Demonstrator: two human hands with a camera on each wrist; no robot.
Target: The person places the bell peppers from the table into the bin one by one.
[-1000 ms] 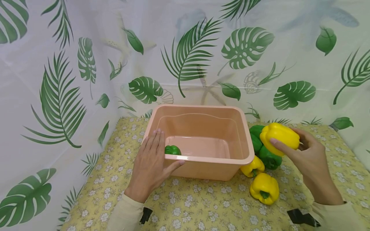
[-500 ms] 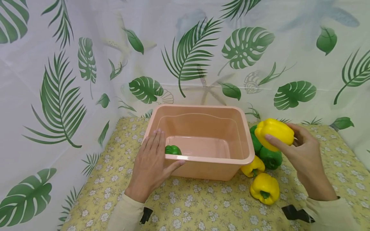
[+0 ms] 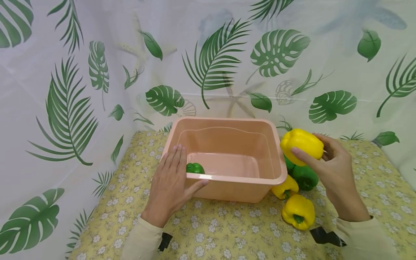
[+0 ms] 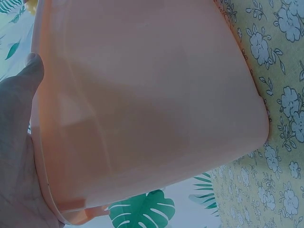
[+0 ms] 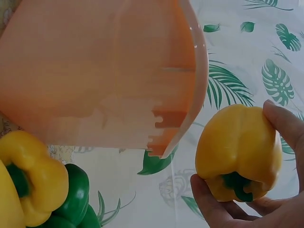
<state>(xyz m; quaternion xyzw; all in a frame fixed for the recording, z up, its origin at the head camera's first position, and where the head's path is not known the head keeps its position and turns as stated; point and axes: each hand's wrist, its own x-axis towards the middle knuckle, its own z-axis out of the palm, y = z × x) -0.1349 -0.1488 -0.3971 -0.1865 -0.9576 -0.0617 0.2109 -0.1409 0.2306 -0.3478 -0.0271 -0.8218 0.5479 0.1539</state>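
Observation:
A pink plastic tub (image 3: 234, 186) stands on the table with a green bell pepper (image 3: 195, 168) in its near left corner. My left hand (image 3: 169, 184) lies over the tub's near left rim, fingers straight and thumb along the front edge; the left wrist view shows the thumb (image 4: 33, 71) touching the rim. To the right of the tub, my right hand (image 3: 334, 169) holds a yellow bell pepper (image 3: 301, 144) between thumb and fingers, raised above the table. In the right wrist view this pepper (image 5: 240, 147) hangs stem downward, apart from the tub.
Beside the tub's right end lie green bell peppers (image 3: 304, 177), partly hidden by the raised one. Two yellow bell peppers lie nearer, one against the tub (image 3: 285, 187) and one in front (image 3: 298, 212). A leaf-patterned curtain (image 3: 208, 57) hangs behind the flowered tablecloth (image 3: 208, 227).
My right hand has moved left and slightly up with the yellow bell pepper, closer to the tub's right rim. The left hand has stayed in place on the rim.

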